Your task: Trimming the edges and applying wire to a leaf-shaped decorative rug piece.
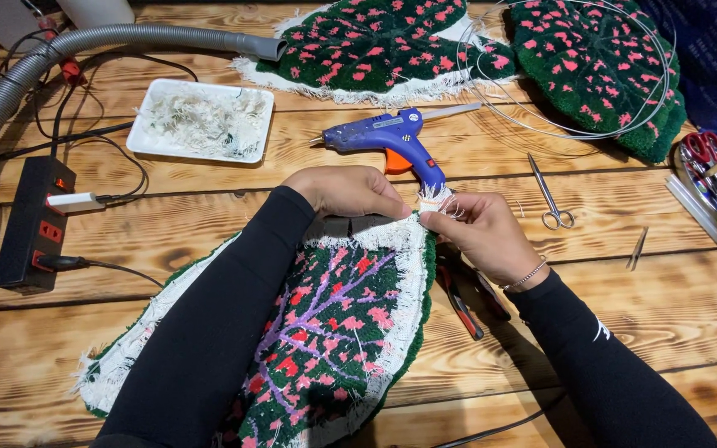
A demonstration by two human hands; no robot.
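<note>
A leaf-shaped tufted rug piece (pixel 334 332) lies back side up in front of me, showing green, pink, red and purple yarn with a white frayed cloth border. My left hand (pixel 346 191) presses down on the rug's top edge. My right hand (pixel 479 232) pinches the white fringe at the rug's tip between thumb and fingers. Both arms wear black sleeves. A blue glue gun (pixel 392 137) with an orange trigger stands just behind my hands.
Wooden table (pixel 168 224). White tray of cloth scraps (pixel 201 120) back left, grey vacuum hose (pixel 85 46), black power strip (pixel 31 224) left. Two finished green-and-pink leaf rugs (pixel 375 41) (pixel 599 70), wire hoop (pixel 566 75), small scissors (pixel 551 199), red-handled pliers (pixel 462 303), red scissors (pixel 703 149).
</note>
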